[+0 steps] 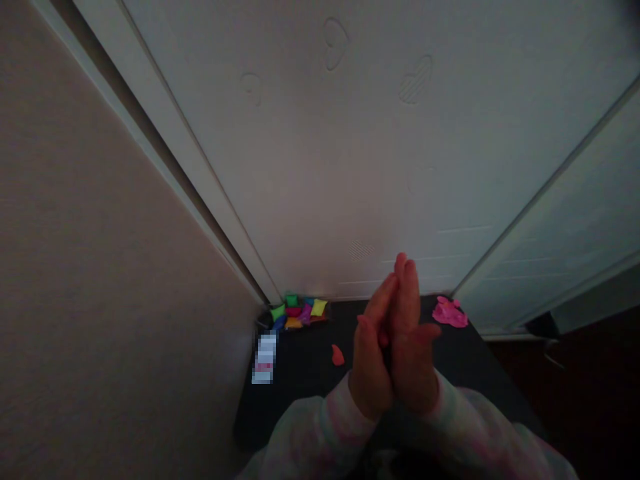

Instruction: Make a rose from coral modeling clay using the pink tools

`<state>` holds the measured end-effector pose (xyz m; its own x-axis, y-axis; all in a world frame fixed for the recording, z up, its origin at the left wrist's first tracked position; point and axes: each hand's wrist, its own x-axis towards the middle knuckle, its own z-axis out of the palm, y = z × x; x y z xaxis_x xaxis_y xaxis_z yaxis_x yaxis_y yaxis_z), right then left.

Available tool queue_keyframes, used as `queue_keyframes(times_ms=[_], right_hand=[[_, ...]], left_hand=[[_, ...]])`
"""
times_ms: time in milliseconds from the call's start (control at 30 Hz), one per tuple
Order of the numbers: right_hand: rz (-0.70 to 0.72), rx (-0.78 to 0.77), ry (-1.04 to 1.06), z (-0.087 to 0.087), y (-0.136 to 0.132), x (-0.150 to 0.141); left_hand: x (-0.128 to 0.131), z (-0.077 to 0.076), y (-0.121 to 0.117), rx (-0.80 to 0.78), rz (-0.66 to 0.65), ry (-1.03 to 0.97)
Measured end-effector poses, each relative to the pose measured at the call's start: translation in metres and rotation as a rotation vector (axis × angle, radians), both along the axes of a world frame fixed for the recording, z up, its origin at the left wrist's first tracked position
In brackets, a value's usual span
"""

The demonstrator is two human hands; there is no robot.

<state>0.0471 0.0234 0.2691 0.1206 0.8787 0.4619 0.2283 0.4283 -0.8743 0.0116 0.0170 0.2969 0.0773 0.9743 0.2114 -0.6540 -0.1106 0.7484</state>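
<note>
Palm against palm, my left hand (pixel 373 363) and my right hand (pixel 413 347) are pressed together above the dark table, fingers stretched forward. A small reddish lump (pixel 384 339), which looks like modelling clay, shows in the gap between the palms; most of it is hidden. To the left of my hands, a red teardrop-shaped piece of clay (pixel 338 355) lies on the tabletop. A flattened pink clay shape (pixel 450 312) with uneven edges rests at the far right corner.
Several colourful clay packets (pixel 300 312) are heaped at the table's back left. A blurred white packet or card (pixel 265 358) lies near the left edge. Behind the dark table (pixel 310 380) stands a white panel (pixel 320 173) with heart shapes; a wall (pixel 125 300) borders the left.
</note>
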Motion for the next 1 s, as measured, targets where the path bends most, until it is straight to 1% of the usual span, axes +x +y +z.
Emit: queue_keyframes(times_ms=[67,133,200,267,367,433,500,600,700,800,867,933,1000], right_hand=[[-0.029,-0.076,0.069,0.003,0.003,0.002],[-0.088,-0.104,0.112,0.001,0.007,0.002],[-0.148,-0.061,0.103,-0.003,0.012,0.003],[-0.186,0.003,0.073,-0.005,0.017,0.007],[-0.241,0.123,-0.016,0.001,0.027,0.019],[-0.302,0.219,-0.112,0.006,0.036,0.024],[-0.338,0.315,-0.263,0.008,0.044,0.024],[-0.312,0.402,-0.478,0.001,0.046,0.012],[-0.269,0.409,-0.530,-0.009,0.037,-0.003],[-0.226,0.398,-0.545,-0.010,0.029,-0.011],[-0.249,0.371,-0.544,-0.005,0.030,-0.012],[-0.310,0.350,-0.524,0.000,0.034,-0.012],[-0.353,0.348,-0.516,0.001,0.037,-0.013]], left_hand=[[0.003,-0.008,0.004,-0.150,-0.013,-0.105],[0.001,-0.018,0.014,-0.382,-0.040,-0.269],[-0.003,-0.029,0.025,-0.579,-0.065,-0.427],[-0.009,-0.038,0.033,-0.654,-0.091,-0.544],[-0.015,-0.044,0.035,-0.610,-0.174,-0.615],[-0.016,-0.042,0.031,-0.543,-0.245,-0.612],[-0.016,-0.037,0.026,-0.484,-0.301,-0.581],[-0.016,-0.032,0.024,-0.436,-0.293,-0.530],[-0.020,-0.033,0.026,-0.407,-0.249,-0.524],[-0.024,-0.033,0.027,-0.361,-0.271,-0.533],[-0.025,-0.030,0.025,-0.371,-0.251,-0.524],[-0.026,-0.027,0.021,-0.410,-0.194,-0.508],[-0.026,-0.028,0.018,-0.434,-0.136,-0.509]])
